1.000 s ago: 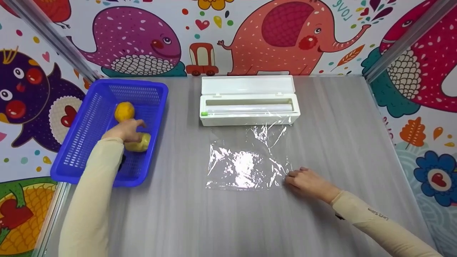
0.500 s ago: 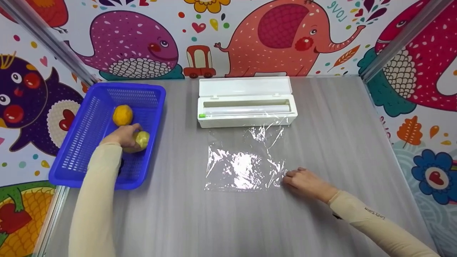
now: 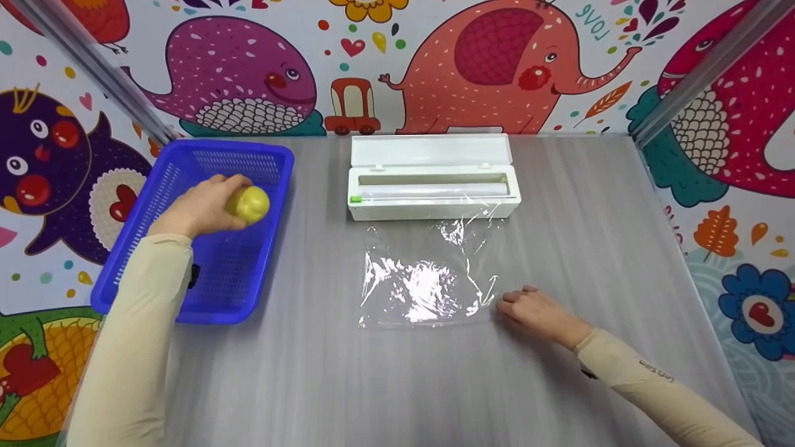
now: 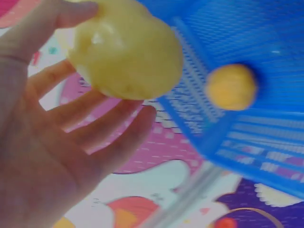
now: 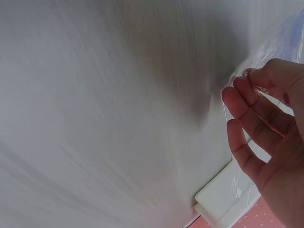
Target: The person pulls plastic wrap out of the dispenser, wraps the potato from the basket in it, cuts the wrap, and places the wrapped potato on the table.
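My left hand (image 3: 208,203) holds a smooth, pale yellow pear-shaped fruit (image 3: 250,205) above the blue basket (image 3: 282,205). In the left wrist view the thumb lies over the fruit's top and the other fingers spread below it. A round orange fruit (image 4: 231,87) sits in the basket, hidden behind the left hand in the head view. On the table, a clear sheet of cling film (image 3: 422,279) stretches out from a white dispenser box (image 3: 435,211). With thumb and fingertips, my right hand (image 3: 539,313) pinches the film's near right corner.
The dispenser's lid (image 3: 431,149) is raised at the back, its film roll (image 3: 435,190) showing, with a green slider (image 3: 356,199) at the left end of the front edge. Cartoon-printed walls (image 3: 484,68) border the grey table (image 3: 385,385) at the back and sides.
My left hand has gripped the yellow fruit and lifted it up from the basket floor, toward the back. The right hand stays at the film's corner, almost still.
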Available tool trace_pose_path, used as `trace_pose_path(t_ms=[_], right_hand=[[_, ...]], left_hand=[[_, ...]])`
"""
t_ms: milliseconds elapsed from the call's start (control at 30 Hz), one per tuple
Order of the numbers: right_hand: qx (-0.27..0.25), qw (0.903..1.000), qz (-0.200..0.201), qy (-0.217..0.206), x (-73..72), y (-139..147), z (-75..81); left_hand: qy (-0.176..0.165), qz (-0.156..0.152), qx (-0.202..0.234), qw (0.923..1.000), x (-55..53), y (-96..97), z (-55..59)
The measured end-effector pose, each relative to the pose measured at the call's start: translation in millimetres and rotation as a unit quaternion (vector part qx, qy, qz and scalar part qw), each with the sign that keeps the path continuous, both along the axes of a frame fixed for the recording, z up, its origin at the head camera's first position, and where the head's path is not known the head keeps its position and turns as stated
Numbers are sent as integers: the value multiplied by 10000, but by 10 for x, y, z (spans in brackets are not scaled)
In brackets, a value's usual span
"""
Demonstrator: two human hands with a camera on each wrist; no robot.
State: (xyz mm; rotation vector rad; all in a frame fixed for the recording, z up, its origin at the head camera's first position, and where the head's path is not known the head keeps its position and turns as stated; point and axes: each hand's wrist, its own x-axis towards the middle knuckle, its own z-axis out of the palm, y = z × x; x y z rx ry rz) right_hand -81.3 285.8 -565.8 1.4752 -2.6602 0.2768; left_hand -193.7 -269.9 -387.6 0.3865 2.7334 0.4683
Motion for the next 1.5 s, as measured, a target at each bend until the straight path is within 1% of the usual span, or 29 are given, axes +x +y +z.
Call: trace_pose_path(t_ms=[100, 167, 267, 333, 433, 567, 667, 767, 833, 900, 1000, 1133, 1200, 1300, 1500], right_hand=[[34, 10000, -26, 15, 3, 5, 9], [46, 10000, -48, -2, 13, 7, 6], [78, 9999, -68, -63, 28, -2, 3], [112, 9998, -81, -111, 35, -11, -2], [185, 9996, -97, -205, 43, -20, -10], [183, 9995, -96, -231, 53, -24, -17], [130, 9997, -98, -204, 55, -32, -26], [138, 9996, -113, -214, 54, -42, -32], [128, 9995, -119, -249, 54, -50, -34], [119, 9996, -106, -247, 53, -55, -31], [101, 9998, -65, -149, 49, -62, -22], [75, 9999, -43, -113, 38, -67, -23], [60, 9998, -57, -196, 33, -69, -28], [48, 9995, -75, -316, 30, -68, -35], [2, 9993, -69, -356, 26, -61, -47]], left_hand=[[213, -74, -83, 9997, 18, 210, 128], [338, -238, -137, 9991, 21, 386, 176], [507, -598, -261, 9966, 26, 696, 173], [557, -902, -325, 9938, 33, 924, 118], [533, -1403, -423, 9878, 47, 1279, -51], [416, -1993, -466, 9779, 76, 1764, -375], [316, -2323, -512, 9708, 115, 2105, -643], [173, -2642, -696, 9618, 175, 2398, -894], [182, -2842, -857, 9548, 223, 2561, -1030], [203, -2995, -981, 9488, 274, 2695, -1128], [326, -3131, -1111, 9426, 342, 2839, -1220], [425, -3167, -1332, 9382, 401, 2921, -1308], [452, -3131, -1357, 9389, 420, 2925, -1345], [499, -3078, -1241, 9420, 439, 2907, -1390], [513, -3022, -993, 9467, 474, 2853, -1446]])
